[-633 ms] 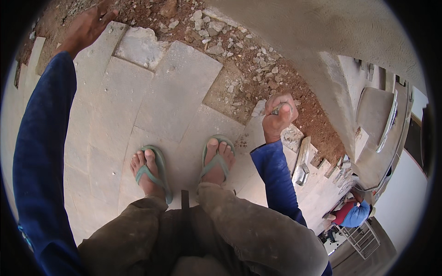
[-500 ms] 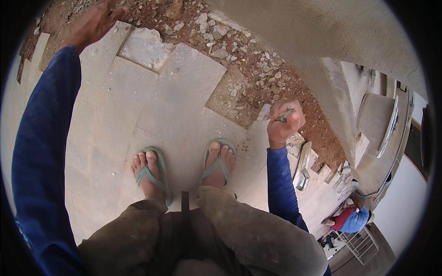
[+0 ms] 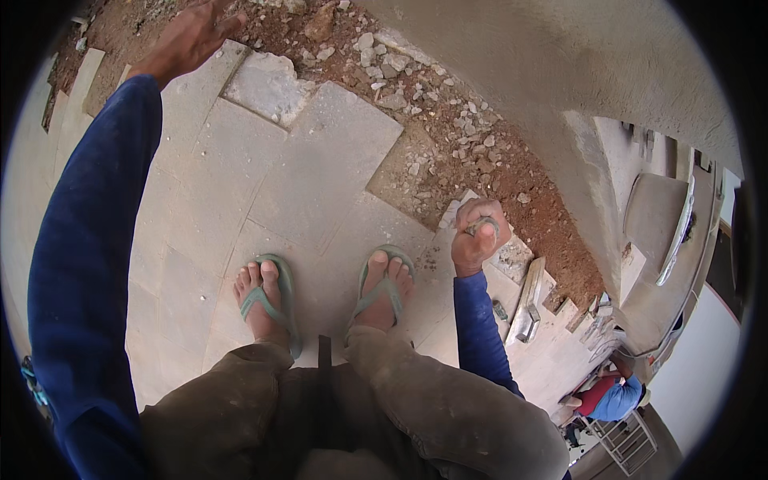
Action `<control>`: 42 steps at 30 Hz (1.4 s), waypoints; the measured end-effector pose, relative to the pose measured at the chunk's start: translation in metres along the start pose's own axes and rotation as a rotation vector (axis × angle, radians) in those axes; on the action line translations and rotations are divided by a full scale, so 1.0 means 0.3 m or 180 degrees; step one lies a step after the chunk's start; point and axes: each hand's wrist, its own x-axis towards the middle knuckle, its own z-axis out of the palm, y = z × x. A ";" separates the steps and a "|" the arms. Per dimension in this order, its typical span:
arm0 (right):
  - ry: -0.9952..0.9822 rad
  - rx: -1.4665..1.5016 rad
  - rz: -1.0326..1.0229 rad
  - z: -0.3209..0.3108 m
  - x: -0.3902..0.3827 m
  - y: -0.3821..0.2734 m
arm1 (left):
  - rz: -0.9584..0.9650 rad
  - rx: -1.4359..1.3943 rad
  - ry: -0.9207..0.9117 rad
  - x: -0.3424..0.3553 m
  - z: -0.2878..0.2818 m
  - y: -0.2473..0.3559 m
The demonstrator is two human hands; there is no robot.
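The right hand (image 3: 470, 250) curls round a greyish object (image 3: 478, 222), seemingly for firmness, while the left hand (image 3: 186, 44), fingers parted, hovers by the paving (image 3: 320, 152)'s ragged edge, perhaps for balance

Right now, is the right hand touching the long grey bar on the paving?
Apart. The head view shows the right hand left of the long grey bar, with a pale broken slab showing between them.

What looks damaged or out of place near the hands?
Near the left hand, a whitish slab has a ragged, crumbled edge, unlike the straighter-edged slab next to it. Loose rubble litters the reddish soil along the wall.
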 end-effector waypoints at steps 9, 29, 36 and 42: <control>0.0061 0.0168 -0.0121 -0.006 -0.018 0.002 | 0.0094 -0.0340 -0.0104 0.001 -0.055 0.105; 0.1692 0.1684 0.1102 -0.089 -0.013 -0.011 | 0.0005 -0.0184 0.0001 -0.036 -0.082 0.121; 0.0269 0.1267 0.0441 -0.064 0.025 -0.016 | -0.0020 -0.0151 -0.0168 -0.022 -0.111 0.132; 0.0168 0.1133 0.0842 -0.040 0.010 0.040 | -0.0132 0.0004 -0.0307 -0.001 -0.124 0.143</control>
